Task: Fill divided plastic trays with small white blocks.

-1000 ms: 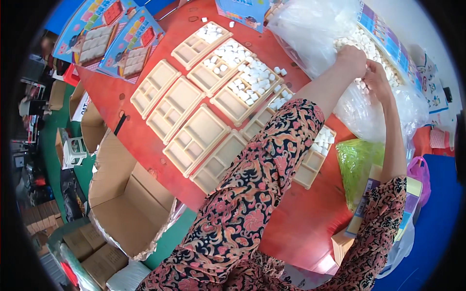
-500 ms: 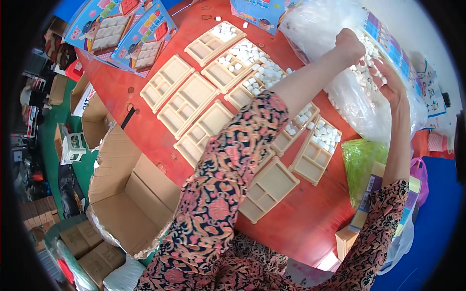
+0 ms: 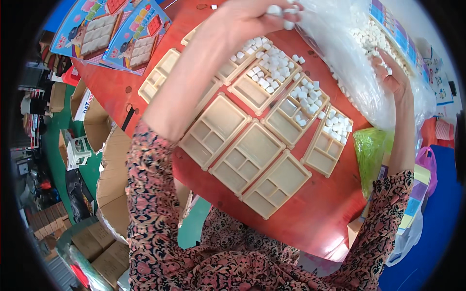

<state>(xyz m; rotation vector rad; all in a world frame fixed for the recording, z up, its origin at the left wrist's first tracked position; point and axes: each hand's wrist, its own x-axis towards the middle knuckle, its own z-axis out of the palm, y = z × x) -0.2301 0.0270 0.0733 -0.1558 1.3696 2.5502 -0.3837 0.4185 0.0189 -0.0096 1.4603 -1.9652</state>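
My left hand (image 3: 255,19) is above the far trays, its fingers closed around several small white blocks (image 3: 274,10). At the clear plastic bag (image 3: 335,56) on the right, my right hand (image 3: 392,75) has its fingers curled among more white blocks (image 3: 369,39), a few showing at the fingertips. Beige compartment trays (image 3: 276,186) lie in rows on the red table (image 3: 310,223). Loose white blocks (image 3: 310,94) are heaped in the far ends of several trays. The three nearest trays hold none. My left forearm hides part of the left-hand trays.
Two blue picture boxes (image 3: 138,41) stand at the far left of the table. A green mesh bundle (image 3: 366,150) lies at the right edge, beside a pink bag (image 3: 427,167). Open cardboard cartons (image 3: 114,189) and a white stool (image 3: 77,153) are on the floor at left.
My left hand has come out of the bag and moved left over the trays with white blocks in its fingers. My right hand stays at the bag, its fingers now more curled.
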